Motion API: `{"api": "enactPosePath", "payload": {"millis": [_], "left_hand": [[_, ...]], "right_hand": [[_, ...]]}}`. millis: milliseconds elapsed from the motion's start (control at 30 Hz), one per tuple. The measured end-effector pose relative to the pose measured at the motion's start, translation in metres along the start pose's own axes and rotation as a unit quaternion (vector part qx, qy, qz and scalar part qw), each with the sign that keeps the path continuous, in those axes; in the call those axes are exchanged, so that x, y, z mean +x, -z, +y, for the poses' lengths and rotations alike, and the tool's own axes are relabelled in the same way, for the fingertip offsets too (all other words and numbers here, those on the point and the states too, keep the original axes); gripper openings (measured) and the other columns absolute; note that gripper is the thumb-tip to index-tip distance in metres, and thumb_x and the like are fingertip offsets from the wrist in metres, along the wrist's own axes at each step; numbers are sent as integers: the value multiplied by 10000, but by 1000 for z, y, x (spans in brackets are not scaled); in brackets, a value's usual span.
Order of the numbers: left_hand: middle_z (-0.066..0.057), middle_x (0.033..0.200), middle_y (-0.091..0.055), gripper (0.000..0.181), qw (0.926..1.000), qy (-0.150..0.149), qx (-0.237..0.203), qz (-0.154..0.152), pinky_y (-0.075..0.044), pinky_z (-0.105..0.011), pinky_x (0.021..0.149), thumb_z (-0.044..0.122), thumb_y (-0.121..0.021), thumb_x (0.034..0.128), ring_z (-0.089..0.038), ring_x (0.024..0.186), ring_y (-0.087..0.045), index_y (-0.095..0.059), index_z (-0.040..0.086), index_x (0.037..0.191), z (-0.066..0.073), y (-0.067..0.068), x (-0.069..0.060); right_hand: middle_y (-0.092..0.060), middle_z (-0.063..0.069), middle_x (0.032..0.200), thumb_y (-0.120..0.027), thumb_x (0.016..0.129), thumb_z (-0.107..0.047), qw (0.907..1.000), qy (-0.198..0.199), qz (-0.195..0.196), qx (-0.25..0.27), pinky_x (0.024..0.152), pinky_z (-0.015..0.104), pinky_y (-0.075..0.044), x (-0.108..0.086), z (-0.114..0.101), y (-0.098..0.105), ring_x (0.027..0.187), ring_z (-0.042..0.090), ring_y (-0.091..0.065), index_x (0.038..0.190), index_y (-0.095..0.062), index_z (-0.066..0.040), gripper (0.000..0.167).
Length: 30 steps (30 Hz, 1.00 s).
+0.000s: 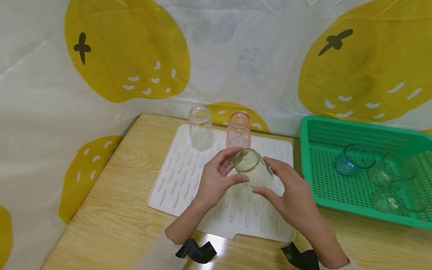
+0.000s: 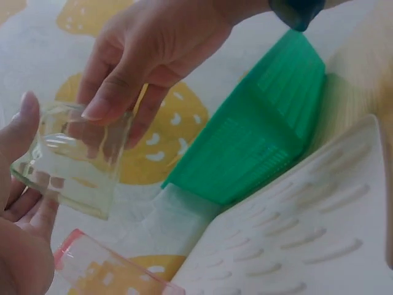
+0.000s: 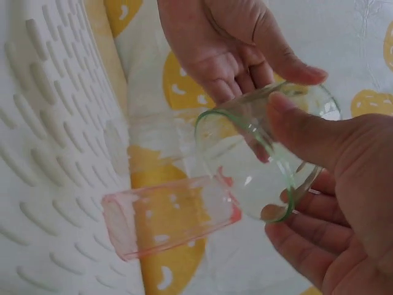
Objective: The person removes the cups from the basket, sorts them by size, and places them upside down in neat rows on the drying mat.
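Note:
A pale green glass tumbler (image 1: 260, 174) is held tilted over the white ridged drying mat (image 1: 177, 178). My left hand (image 1: 216, 181) grips it from the left, thumb in front and fingers behind. From the other side, my right hand (image 1: 296, 195) holds it between thumb and fingers. Its wide green rim faces the mat side in the right wrist view, where the tumbler (image 3: 258, 160) spans both hands. Behind it on the mat stand a pink glass (image 1: 238, 132) and a clear glass (image 1: 201, 132), side by side.
To the right is a green plastic basket (image 1: 311, 175) with a blue glass (image 1: 353, 161) and two clear-looking glasses (image 1: 399, 198) lying in it. A wooden table (image 1: 121, 195) carries everything. A white cloth with yellow fruit shapes (image 1: 235, 69) hangs behind and at the left.

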State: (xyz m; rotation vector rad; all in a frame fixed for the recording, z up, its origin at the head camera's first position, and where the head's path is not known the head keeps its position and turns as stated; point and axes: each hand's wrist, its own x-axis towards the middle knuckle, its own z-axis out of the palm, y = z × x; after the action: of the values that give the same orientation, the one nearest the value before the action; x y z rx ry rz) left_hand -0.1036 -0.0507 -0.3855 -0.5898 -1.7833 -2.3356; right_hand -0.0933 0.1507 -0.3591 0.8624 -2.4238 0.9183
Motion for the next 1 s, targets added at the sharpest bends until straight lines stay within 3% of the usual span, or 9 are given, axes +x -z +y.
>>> {"api": "enactPosePath", "payload": {"millis": [100,233,367,600,800,1000], "left_hand": [[-193,1301,-522,748,9996,-117,134,218,-403,-381,1024,262,-799,724,-279,1219,-512,-483,-71,1314,-1,3,-5],[-162,1293,-548,747,9971,-279,572,425,-423,-365,1006,333,-772,733,-273,1192,-541,-502,-24,1331,1,9,-11],[-136,1294,-563,684,9935,-314,997,444,-444,-367,984,266,-763,766,-269,1161,-567,-512,22,1354,3,19,-17],[-96,1349,-538,684,9878,-208,1502,342,-380,-367,1048,77,-768,781,-247,1216,-527,-477,61,1400,7,43,-27],[-81,1354,-534,713,9831,-121,1770,443,-387,-341,1041,44,-781,761,-225,1234,-513,-470,53,1402,14,69,-30],[-131,1327,-546,672,9839,-47,1741,404,-415,-344,1012,-9,-768,756,-247,1208,-531,-505,38,1373,18,90,-34]], "right_hand": [[-608,109,1218,-897,605,-128,9996,162,85,194,755,418,-544,2,2,-8,964,240,-609,1313,-548,-43,794],[-593,84,1254,-892,620,-116,9981,270,148,525,795,402,-540,5,4,-21,1014,217,-604,1324,-545,-49,787],[-588,67,1256,-888,627,-89,9945,213,258,990,845,366,-526,6,4,-37,1076,210,-595,1315,-552,-51,766],[-558,74,1278,-868,657,-39,9814,-6,387,1878,902,381,-492,9,-4,-73,1180,231,-539,1316,-529,-29,742],[-556,81,1289,-862,691,-105,9788,-134,322,2021,929,402,-486,20,-18,-95,1173,230,-544,1321,-523,-47,718],[-573,85,1279,-849,698,-120,9777,-166,166,2087,921,380,-494,25,-25,-108,1150,248,-565,1322,-531,-54,704]]}}
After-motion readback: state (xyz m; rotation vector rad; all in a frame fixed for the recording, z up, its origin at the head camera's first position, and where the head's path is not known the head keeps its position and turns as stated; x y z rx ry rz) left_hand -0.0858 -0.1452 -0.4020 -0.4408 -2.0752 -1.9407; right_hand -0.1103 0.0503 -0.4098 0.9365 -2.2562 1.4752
